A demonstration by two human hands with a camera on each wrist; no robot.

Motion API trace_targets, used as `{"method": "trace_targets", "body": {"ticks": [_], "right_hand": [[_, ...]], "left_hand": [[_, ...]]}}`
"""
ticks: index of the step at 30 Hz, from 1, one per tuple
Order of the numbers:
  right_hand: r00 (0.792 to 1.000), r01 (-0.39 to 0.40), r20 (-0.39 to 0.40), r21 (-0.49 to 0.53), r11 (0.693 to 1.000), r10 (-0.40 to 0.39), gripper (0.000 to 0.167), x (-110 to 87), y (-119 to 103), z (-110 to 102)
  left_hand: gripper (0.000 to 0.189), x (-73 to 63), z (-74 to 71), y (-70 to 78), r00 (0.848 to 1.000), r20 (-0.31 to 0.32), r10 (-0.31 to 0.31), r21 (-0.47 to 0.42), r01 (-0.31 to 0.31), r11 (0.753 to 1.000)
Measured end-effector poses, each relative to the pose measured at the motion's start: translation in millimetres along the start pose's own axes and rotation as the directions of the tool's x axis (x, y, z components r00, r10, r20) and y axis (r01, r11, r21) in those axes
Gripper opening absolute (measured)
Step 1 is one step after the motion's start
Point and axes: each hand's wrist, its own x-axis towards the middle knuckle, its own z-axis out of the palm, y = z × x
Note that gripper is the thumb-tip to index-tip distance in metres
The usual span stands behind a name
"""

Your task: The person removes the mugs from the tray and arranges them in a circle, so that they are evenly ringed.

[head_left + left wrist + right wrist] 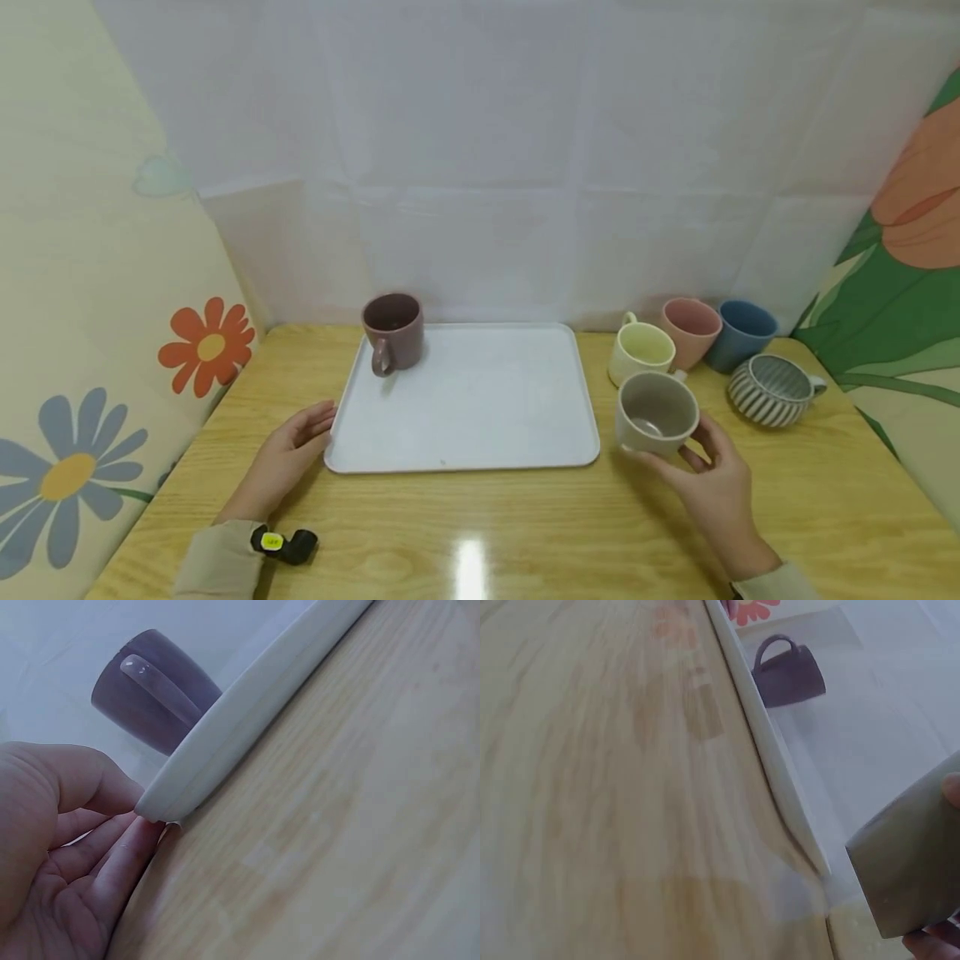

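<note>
In my right hand [712,492] is a greyish-beige mug [657,414], gripped by thumb and fingers around its lower side. It is raised off the table and its handle points away at the back. The right wrist view shows this mug [911,855] close to the tray's near right corner. My left hand [288,454] pinches the left rim of a white tray [480,400], with fingers above and below the edge in the left wrist view. A purple mug [396,333] stands upright in the tray's far left corner, handle toward me.
Right of the tray stand a pale yellow mug [642,352], a pink mug [690,329], a blue cup [742,333] and a striped grey mug [772,390], grouped closely. A white cloth [480,167] hangs behind the wooden table [420,533]. Flowered panels flank both sides.
</note>
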Motion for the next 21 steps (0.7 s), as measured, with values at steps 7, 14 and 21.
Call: {"method": "trace_targets", "body": {"ticks": [7, 14, 21], "right_hand": [[0.99, -0.135, -0.038, 0.016, 0.991, 0.136, 0.08, 2.2, 9.5, -10.0], [0.973, -0.228, -0.026, 0.019, 0.973, 0.229, 0.078, 5.6, 9.4, -10.3], [0.963, -0.269, -0.016, -0.001, 0.963, 0.269, 0.081, 12.0, 13.9, -12.3]], "left_hand": [[0.054, -1.7, -0.3, 1.8, 1.0, 0.005, -0.009, 0.015, 0.008, 1.0], [0.055, -1.8, -1.0, 2.6, 1.0, 0.006, -0.016, 0.021, 0.015, 1.0], [0.054, 0.1, 1.7, 1.5, 1.0, -0.001, 0.001, 0.009, -0.001, 1.0]]}}
